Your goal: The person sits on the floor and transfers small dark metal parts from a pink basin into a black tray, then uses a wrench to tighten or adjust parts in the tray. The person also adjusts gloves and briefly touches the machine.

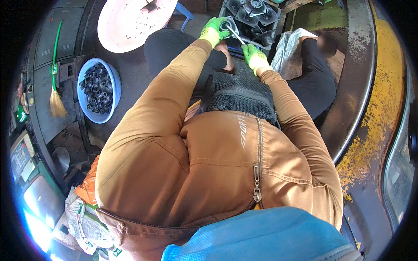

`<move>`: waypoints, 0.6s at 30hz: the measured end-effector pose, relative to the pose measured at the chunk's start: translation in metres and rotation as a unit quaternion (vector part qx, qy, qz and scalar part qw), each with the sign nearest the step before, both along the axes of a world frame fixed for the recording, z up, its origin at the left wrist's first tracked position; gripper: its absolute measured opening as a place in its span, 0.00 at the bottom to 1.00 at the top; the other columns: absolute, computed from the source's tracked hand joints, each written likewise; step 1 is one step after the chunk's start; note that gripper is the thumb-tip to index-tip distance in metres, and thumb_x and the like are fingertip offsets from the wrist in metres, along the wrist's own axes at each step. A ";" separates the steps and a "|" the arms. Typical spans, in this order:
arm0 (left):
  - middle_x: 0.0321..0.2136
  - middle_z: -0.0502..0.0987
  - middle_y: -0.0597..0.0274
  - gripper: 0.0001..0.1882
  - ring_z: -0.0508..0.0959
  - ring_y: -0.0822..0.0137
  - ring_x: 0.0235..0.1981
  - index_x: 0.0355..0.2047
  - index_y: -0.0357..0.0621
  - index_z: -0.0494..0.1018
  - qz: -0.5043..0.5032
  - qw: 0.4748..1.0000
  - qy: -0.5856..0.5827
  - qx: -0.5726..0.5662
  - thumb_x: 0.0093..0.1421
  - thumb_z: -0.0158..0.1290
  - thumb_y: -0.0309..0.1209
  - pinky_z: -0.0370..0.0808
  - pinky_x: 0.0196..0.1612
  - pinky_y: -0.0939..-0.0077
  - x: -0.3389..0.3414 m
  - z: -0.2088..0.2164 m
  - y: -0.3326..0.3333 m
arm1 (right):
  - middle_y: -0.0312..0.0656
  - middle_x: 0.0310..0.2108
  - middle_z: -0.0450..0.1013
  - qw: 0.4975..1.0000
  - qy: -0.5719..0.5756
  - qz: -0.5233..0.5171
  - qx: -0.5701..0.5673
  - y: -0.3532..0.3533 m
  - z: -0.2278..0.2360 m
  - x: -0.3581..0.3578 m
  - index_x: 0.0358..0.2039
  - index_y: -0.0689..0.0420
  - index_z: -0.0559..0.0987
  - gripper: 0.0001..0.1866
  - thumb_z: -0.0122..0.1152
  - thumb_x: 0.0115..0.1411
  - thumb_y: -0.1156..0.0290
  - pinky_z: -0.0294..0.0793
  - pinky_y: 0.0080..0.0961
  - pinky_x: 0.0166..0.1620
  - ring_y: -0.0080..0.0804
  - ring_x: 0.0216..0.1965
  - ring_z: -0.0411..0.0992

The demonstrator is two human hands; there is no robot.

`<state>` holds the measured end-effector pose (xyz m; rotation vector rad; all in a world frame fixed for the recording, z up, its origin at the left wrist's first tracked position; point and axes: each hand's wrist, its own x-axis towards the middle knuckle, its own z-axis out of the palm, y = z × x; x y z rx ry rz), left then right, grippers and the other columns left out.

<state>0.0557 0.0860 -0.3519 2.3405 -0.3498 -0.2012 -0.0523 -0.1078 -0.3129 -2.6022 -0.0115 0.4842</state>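
Note:
Both my hands wear bright green-yellow gloves and meet at the top middle of the head view. My left hand [212,32] is closed on the edge of a small dark grey part with a round opening [226,25]. In my right hand [255,58] is a slim, shiny metal rod-shaped tool [235,34]. Its far end reaches to the opening of the part; whether it goes inside is too small to tell. Just beyond the hands stands a crate of dark parts [265,38], and a large black fan-like piece [254,9] lies on top.
A pink basin [109,26] with dark bits stands at the far left. Nearer is a blue basin [114,82] of small black parts. A green-handled broom [54,74] leans at the left. Along the right runs a worn yellow metal edge [383,87]. Black mesh cloth [239,93] covers my lap.

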 end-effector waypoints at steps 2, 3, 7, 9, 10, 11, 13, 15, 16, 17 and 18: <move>0.35 0.77 0.51 0.24 0.75 0.48 0.40 0.41 0.54 0.76 0.004 1.000 -0.005 -0.022 0.40 0.65 0.39 0.72 0.44 0.58 0.001 -0.002 -0.001 | 0.51 0.42 0.70 0.999 0.026 -0.040 -0.004 0.001 -0.001 0.001 0.43 0.53 0.71 0.18 0.36 0.64 0.56 0.68 0.44 0.44 0.52 0.44 0.69; 0.35 0.76 0.51 0.24 0.75 0.49 0.40 0.41 0.55 0.76 0.009 1.000 -0.009 -0.025 0.40 0.64 0.39 0.72 0.44 0.58 0.002 -0.003 -0.001 | 0.53 0.41 0.70 0.999 -0.018 -0.023 0.028 0.002 -0.001 0.001 0.42 0.54 0.71 0.19 0.37 0.64 0.55 0.67 0.45 0.44 0.54 0.43 0.69; 0.37 0.76 0.52 0.25 0.74 0.49 0.42 0.42 0.55 0.76 0.022 1.000 -0.007 -0.012 0.40 0.64 0.39 0.72 0.45 0.59 -0.001 0.000 -0.001 | 0.55 0.41 0.71 0.998 -0.053 0.002 0.041 0.003 -0.002 0.001 0.40 0.55 0.72 0.21 0.37 0.64 0.51 0.67 0.47 0.45 0.57 0.43 0.68; 0.38 0.76 0.51 0.25 0.74 0.49 0.43 0.42 0.54 0.75 -0.004 1.000 -0.006 -0.021 0.40 0.63 0.40 0.72 0.45 0.59 0.000 0.004 0.000 | 0.52 0.43 0.71 0.998 0.043 -0.038 -0.009 0.003 -0.002 0.002 0.42 0.53 0.71 0.20 0.35 0.64 0.53 0.67 0.45 0.45 0.54 0.44 0.69; 0.38 0.76 0.51 0.25 0.74 0.48 0.43 0.43 0.55 0.75 0.000 1.000 0.009 -0.027 0.41 0.63 0.40 0.72 0.45 0.58 -0.001 0.006 0.001 | 0.53 0.42 0.71 0.998 0.017 -0.050 0.028 0.002 -0.001 0.001 0.42 0.54 0.71 0.21 0.35 0.64 0.52 0.67 0.45 0.45 0.55 0.44 0.69; 0.39 0.75 0.50 0.26 0.74 0.48 0.43 0.44 0.53 0.75 0.000 1.000 0.017 -0.012 0.41 0.63 0.40 0.71 0.46 0.58 -0.001 0.007 0.000 | 0.53 0.42 0.71 0.998 -0.012 -0.038 0.038 0.001 0.000 0.001 0.41 0.54 0.71 0.22 0.35 0.64 0.51 0.67 0.45 0.45 0.56 0.43 0.69; 0.40 0.74 0.49 0.27 0.73 0.47 0.43 0.45 0.50 0.73 0.007 1.000 0.023 0.014 0.42 0.63 0.39 0.71 0.46 0.59 0.000 0.006 0.000 | 0.54 0.41 0.71 0.995 -0.078 -0.007 0.054 -0.001 0.003 -0.001 0.40 0.55 0.71 0.24 0.35 0.64 0.48 0.67 0.46 0.46 0.57 0.43 0.69; 0.39 0.74 0.49 0.25 0.73 0.47 0.43 0.43 0.49 0.74 -0.005 1.000 0.005 -0.003 0.42 0.63 0.41 0.71 0.46 0.59 -0.001 0.001 0.000 | 0.56 0.41 0.71 0.999 0.011 -0.026 0.032 -0.003 0.006 -0.001 0.40 0.56 0.71 0.24 0.35 0.64 0.49 0.67 0.46 0.46 0.57 0.44 0.68; 0.39 0.74 0.49 0.25 0.73 0.47 0.43 0.42 0.49 0.74 -0.008 1.000 -0.003 -0.003 0.42 0.63 0.41 0.71 0.46 0.59 -0.001 -0.003 -0.001 | 0.56 0.41 0.71 0.999 0.026 -0.030 0.028 -0.004 0.008 -0.002 0.40 0.56 0.71 0.24 0.34 0.64 0.49 0.67 0.46 0.46 0.57 0.44 0.68; 0.38 0.74 0.49 0.25 0.73 0.47 0.43 0.42 0.49 0.74 -0.009 1.000 -0.013 -0.004 0.42 0.63 0.41 0.71 0.46 0.59 0.001 -0.006 -0.001 | 0.57 0.41 0.71 0.999 0.032 -0.036 0.025 -0.004 0.010 -0.001 0.40 0.56 0.71 0.24 0.34 0.64 0.49 0.67 0.46 0.46 0.57 0.44 0.68; 0.38 0.75 0.50 0.25 0.74 0.47 0.42 0.43 0.54 0.75 0.009 0.999 -0.043 -0.013 0.41 0.63 0.39 0.72 0.44 0.57 -0.001 -0.009 0.000 | 0.57 0.41 0.71 0.997 0.007 -0.062 0.055 -0.004 0.011 -0.002 0.39 0.57 0.72 0.25 0.35 0.64 0.49 0.66 0.46 0.46 0.57 0.44 0.68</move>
